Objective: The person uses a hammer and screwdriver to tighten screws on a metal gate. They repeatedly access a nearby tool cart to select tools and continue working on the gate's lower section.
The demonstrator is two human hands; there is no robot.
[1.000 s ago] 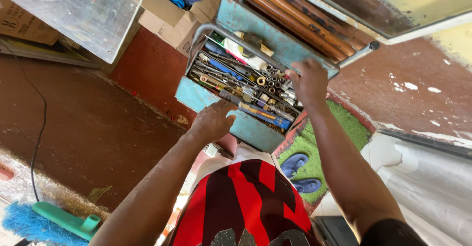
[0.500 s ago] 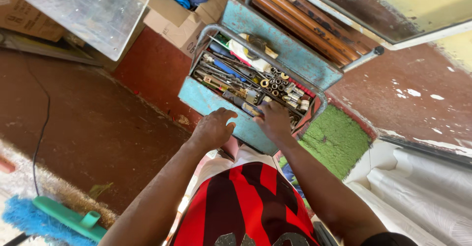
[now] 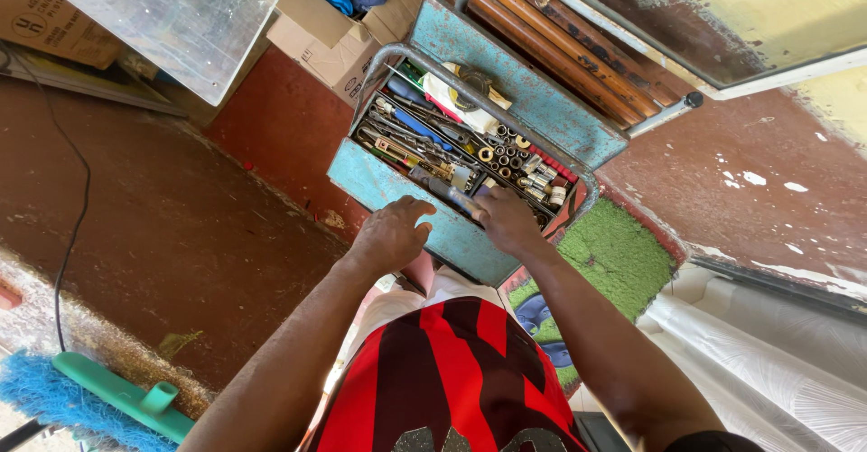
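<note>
Now, change since earlier frame: your right hand (image 3: 506, 220) has come back from the far right end of the toolbox (image 3: 397, 186) to its near edge; your left hand (image 3: 393, 232) stays on the front wall.
Left hand: fingers curled loosely over the blue front wall of the toolbox, resting on it, clasping nothing separate.
Right hand: fingers bent down into the tray among the tools; whether it grips one, you cannot tell.
Toolbox: open, worn blue metal, on the red floor directly ahead of you, both hands touching its near side.
Contents: sockets (image 3: 506, 156), wrenches (image 3: 397, 131), mixed hand tools.
Surroundings: green mat (image 3: 614, 258) right of the toolbox; cardboard box (image 3: 334, 46) behind it; blue broom (image 3: 54, 396) lower left.
</note>
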